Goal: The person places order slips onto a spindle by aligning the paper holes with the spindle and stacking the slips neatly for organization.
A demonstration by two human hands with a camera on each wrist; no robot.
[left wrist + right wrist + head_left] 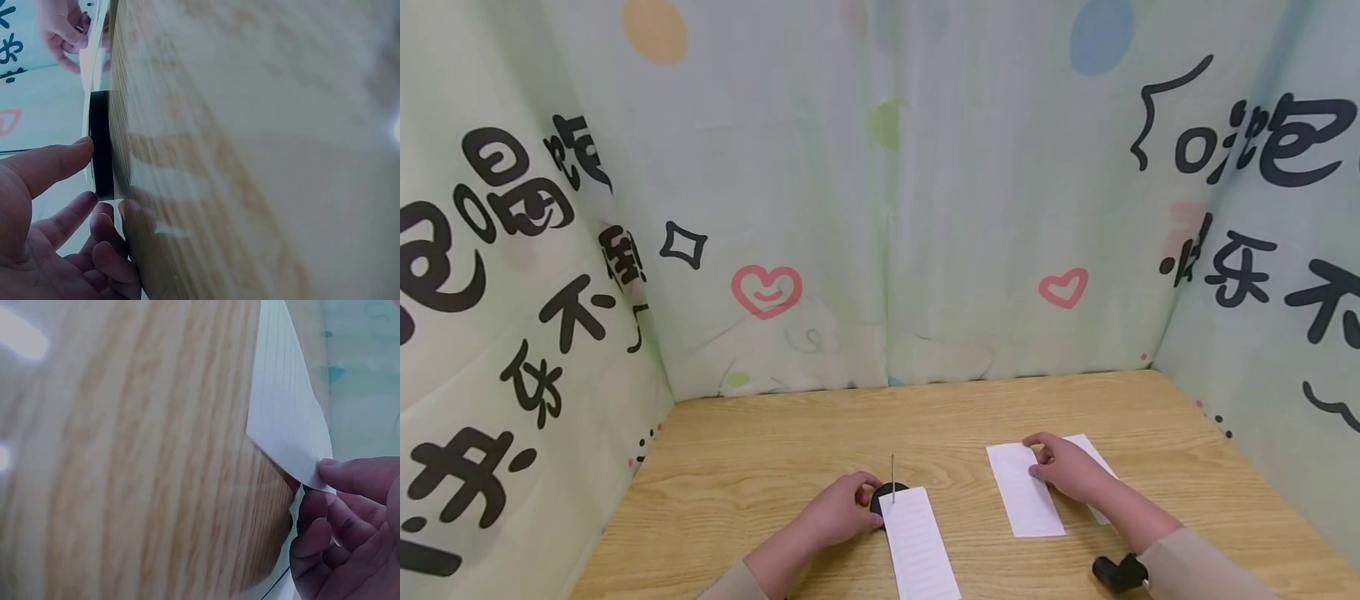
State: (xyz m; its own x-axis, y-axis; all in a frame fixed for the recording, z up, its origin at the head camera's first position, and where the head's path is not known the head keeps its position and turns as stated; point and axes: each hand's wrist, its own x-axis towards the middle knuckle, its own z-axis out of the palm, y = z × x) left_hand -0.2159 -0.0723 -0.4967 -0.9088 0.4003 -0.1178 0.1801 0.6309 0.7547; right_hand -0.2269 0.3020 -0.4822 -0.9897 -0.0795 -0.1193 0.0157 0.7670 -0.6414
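A paper spike with a round black base (pixel 876 502) and a thin upright metal pin (pixel 892 469) stands on the table. My left hand (pixel 841 510) pinches the base's edge between thumb and fingers; the left wrist view shows this dark base (pixel 101 147) from the side. One lined white paper slip (pixel 920 542) lies over the base with the pin through its far end. Farther right, my right hand (pixel 1071 468) pinches the edge of another white slip (pixel 1026 496). In the right wrist view, thumb and finger grip a corner of this lined slip (pixel 284 394), which bends upward there.
A further white slip (pixel 1088 450) lies partly hidden beneath my right hand and forearm. Beside the right sleeve is a small black device (pixel 1120 573). Printed curtains (pixel 880 250) enclose the wooden table (pixel 760 442) at the back and both sides.
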